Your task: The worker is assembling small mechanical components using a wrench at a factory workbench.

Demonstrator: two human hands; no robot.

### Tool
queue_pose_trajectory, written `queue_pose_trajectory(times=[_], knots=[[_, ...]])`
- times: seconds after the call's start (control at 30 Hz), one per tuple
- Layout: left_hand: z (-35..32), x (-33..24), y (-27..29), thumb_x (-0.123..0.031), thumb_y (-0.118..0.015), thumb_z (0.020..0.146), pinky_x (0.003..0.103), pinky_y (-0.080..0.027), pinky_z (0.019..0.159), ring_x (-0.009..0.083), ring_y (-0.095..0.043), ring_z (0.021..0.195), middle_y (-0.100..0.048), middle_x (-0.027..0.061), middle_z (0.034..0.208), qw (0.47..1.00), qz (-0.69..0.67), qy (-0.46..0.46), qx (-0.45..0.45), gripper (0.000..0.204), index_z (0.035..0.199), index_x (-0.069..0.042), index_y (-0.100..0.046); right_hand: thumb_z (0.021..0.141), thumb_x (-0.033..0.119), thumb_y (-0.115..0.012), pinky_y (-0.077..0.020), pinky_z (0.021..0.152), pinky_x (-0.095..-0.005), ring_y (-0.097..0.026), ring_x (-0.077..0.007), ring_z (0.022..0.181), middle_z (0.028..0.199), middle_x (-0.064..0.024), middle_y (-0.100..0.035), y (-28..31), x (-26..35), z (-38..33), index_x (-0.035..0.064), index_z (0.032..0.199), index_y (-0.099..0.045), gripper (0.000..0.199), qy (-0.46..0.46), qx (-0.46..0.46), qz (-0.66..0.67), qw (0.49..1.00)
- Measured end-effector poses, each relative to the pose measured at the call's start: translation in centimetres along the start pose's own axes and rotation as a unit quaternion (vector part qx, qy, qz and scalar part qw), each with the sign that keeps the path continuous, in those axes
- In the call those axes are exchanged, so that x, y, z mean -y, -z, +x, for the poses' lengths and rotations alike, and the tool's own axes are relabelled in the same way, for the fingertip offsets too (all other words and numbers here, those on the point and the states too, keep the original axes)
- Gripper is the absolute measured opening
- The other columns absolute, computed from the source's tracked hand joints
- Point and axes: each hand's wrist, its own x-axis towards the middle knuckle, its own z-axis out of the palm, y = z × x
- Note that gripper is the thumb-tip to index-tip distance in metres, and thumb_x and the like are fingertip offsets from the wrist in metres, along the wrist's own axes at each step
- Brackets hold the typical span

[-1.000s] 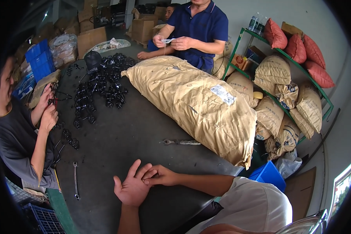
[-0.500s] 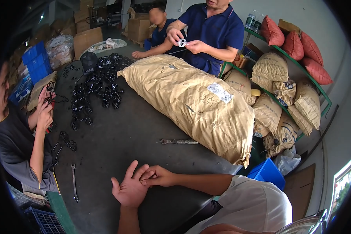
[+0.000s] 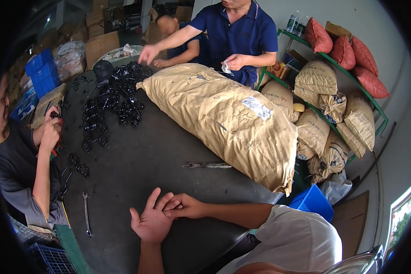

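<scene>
My left hand [image 3: 151, 222] is held palm up over the near side of the dark table [image 3: 137, 169], thumb and fingers spread. Reaching in from the right, my right hand [image 3: 187, 206] pinches a finger of the left hand between thumb and fingertips. No tool shows in either hand. Beyond them a wrench with a wrapped handle [image 3: 210, 165] lies beside a large brown paper sack [image 3: 214, 118]. Left of my hands rests another wrench [image 3: 86, 213].
Black clamp-like parts [image 3: 118, 96] form a heap at the far left. A person at the left [image 3: 25, 164] handles black parts; two others, one standing [image 3: 237, 36], are behind the sack. A blue bin [image 3: 313, 203] and a green rack [image 3: 342, 68] with sacks stand at right.
The standing person's one arm has stretched out left toward the black heap, the other hand still holding something white. The left person's hands have shifted slightly. My hands have not visibly moved.
</scene>
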Motion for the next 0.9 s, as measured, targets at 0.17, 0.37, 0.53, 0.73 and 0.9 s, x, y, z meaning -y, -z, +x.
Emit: queue_pose_trajectory(times=[0.17,0.37,0.53,0.73,0.9], knots=[[0.08,0.02,0.02,-0.074,-0.024,0.1,0.059,-0.029,0.117,0.0443,-0.044,0.139,-0.041,0.0258,0.156,1.0,-0.004,0.0,0.004,0.092,0.161,-0.005,-0.023,0.097,0.015,-0.071,-0.0516,0.07,-0.0255,-0.062,-0.0069,0.079,0.093,-0.0014,-0.069,-0.14,0.13,-0.04,0.001,0.106,-0.069,0.017,-0.013,-0.003,0.031,0.999],[0.07,0.01,0.06,-0.074,-0.024,0.1,0.059,-0.029,0.117,0.0439,-0.043,0.14,-0.041,0.025,0.156,1.0,-0.001,0.002,0.002,0.092,0.161,-0.005,-0.024,0.097,0.016,-0.072,-0.0522,0.07,-0.0259,-0.062,-0.0067,0.078,0.091,-0.0014,-0.069,-0.18,0.06,-0.02,0.0006,0.106,-0.069,0.018,-0.009,-0.01,0.017,1.0],[0.05,0.05,0.08,-0.073,-0.024,0.1,0.059,-0.03,0.117,0.0436,-0.043,0.14,-0.042,0.025,0.156,1.0,0.001,0.001,0.001,0.092,0.161,-0.005,-0.024,0.097,0.015,-0.071,-0.0527,0.071,-0.0261,-0.062,-0.007,0.078,0.092,-0.0018,-0.069,-0.17,0.13,-0.04,0.0001,0.107,-0.07,0.018,-0.01,-0.008,0.018,1.0],[-0.03,0.02,0.16,-0.073,-0.025,0.1,0.059,-0.03,0.117,0.0436,-0.044,0.139,-0.042,0.0257,0.156,1.0,0.0,0.0,0.0,0.092,0.161,-0.004,-0.023,0.097,0.015,-0.071,-0.0529,0.072,-0.0263,-0.063,-0.0072,0.081,0.093,-0.0018,-0.069,-0.29,0.39,-0.02,0.0,0.107,-0.07,0.018,-0.01,-0.004,0.025,1.0],[-0.07,0.05,0.09,-0.072,-0.025,0.101,0.058,-0.031,0.117,0.0436,-0.044,0.139,-0.042,0.0265,0.155,1.0,-0.012,-0.003,-0.002,0.092,0.16,-0.002,-0.024,0.097,0.015,-0.071,-0.0526,0.073,-0.026,-0.062,-0.0062,0.081,0.094,-0.0013,-0.069,-0.35,0.37,-0.06,0.0004,0.107,-0.07,0.017,-0.02,-0.009,0.025,0.999]])
